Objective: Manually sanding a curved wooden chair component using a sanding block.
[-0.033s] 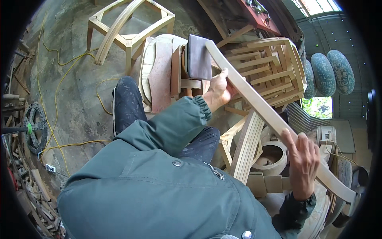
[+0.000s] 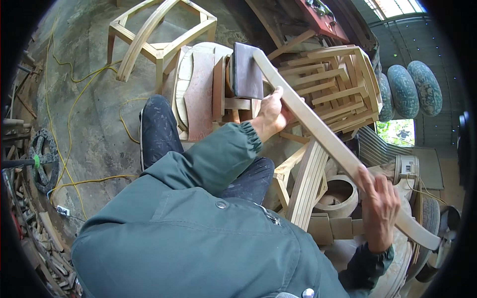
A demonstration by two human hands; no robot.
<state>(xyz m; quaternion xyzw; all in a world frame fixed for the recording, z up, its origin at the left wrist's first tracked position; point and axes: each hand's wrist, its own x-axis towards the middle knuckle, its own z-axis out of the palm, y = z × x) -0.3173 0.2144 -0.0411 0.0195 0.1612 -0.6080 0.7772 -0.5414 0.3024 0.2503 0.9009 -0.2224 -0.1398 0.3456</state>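
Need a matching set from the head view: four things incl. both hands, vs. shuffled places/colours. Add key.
Things
1. Left hand
2. Wooden frame with legs
3. Right hand
4. Rounded objects by the wall

Places or colours
A. Mottled blue-green
B. On the curved wooden strip, nearer its lower-right end
C. On the floor, toward the picture's upper left
D. On the same strip, nearer its upper-left end

Pairs: 1-D, 2-C, 3-B, 4-A
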